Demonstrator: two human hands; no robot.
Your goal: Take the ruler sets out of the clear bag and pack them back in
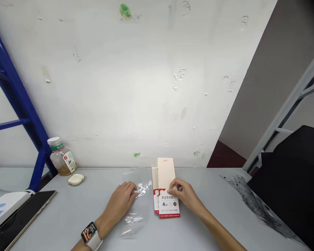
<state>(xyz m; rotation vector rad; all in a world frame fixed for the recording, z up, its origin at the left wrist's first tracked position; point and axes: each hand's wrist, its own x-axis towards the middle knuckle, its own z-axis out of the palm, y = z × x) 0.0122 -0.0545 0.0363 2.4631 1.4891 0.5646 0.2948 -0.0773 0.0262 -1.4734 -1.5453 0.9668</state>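
Observation:
Two cream cards with red and white printed lower ends (pixel 167 184) lie overlapped on the grey table (pixel 211 209), the front one on top. My right hand (pixel 184 192) pinches the right edge of the top card with fingers closed. My left hand (pixel 121 200), with a smartwatch on the wrist, rests on a clear plastic sleeve (pixel 136 205) that lies flat just left of the cards; its fingers are curled and press the sleeve's upper part.
A jar with a white lid (pixel 60 157) and a small cream case (pixel 76 179) stand at the back left by a blue frame post (pixel 39 164). A dark tablet (pixel 23 216) lies at the left edge. Black material (pixel 293 188) covers the right side.

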